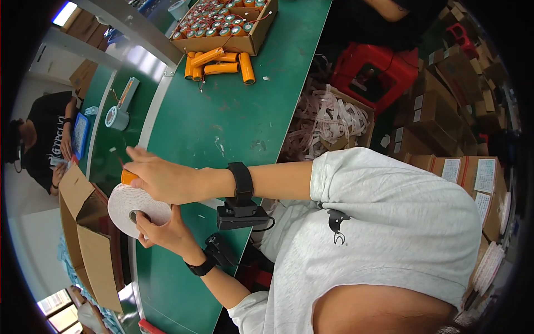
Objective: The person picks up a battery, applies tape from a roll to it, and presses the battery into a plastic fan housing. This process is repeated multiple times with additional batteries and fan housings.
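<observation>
In my right hand (161, 179), the upper of the two, is an orange cylindrical battery cell (128, 177). Only one end of it shows past the fingers, close to the rim of a large white roll (123, 209) that looks like tape or labels. My left hand (169, 234) grips this roll from below, a finger at its dark core. Whether cell and roll touch, I cannot tell. Several loose orange cells (221, 68) lie on the green table (222, 122), in front of a cardboard box (253, 43) packed with wired cells.
An open cardboard box (97, 259) stands beyond the roll. A white roll on a holder (117, 118) sits on the far bench, where a person (47, 133) works by a blue tray (80, 133). Beside the table are a red stool (400, 67), crumpled white strips (339, 117) and stacked cartons (428, 111).
</observation>
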Tool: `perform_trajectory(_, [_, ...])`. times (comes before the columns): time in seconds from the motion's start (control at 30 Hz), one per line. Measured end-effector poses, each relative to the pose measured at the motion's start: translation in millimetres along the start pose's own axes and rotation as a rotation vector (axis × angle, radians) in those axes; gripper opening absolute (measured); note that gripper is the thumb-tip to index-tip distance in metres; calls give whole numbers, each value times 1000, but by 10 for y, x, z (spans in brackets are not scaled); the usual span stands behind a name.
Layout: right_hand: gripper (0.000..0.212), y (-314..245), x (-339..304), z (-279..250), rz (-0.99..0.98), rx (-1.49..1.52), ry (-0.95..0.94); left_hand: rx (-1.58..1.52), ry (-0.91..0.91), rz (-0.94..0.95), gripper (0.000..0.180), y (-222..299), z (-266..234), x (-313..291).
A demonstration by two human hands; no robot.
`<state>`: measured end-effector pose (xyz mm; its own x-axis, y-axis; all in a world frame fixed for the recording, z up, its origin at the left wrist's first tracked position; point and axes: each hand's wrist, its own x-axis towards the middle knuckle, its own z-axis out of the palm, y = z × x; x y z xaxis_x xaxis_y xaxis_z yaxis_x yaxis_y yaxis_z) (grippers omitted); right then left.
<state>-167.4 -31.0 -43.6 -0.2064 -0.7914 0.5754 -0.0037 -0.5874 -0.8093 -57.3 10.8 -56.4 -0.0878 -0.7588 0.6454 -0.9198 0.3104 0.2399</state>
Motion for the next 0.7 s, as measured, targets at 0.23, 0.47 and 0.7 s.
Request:
perform_trajectory(0.23, [28,-123,117,-219,457,376,-338,-31,100,19,58,-36,87,-51])
perform_trajectory(0.47, [20,-174,-85,-106,341,169,64,14,14,-254,51,379,59,-101])
perform_trajectory(0.7, [15,-116,436,-326,84,791,489,-170,-162,-301,64,703,-21,-337])
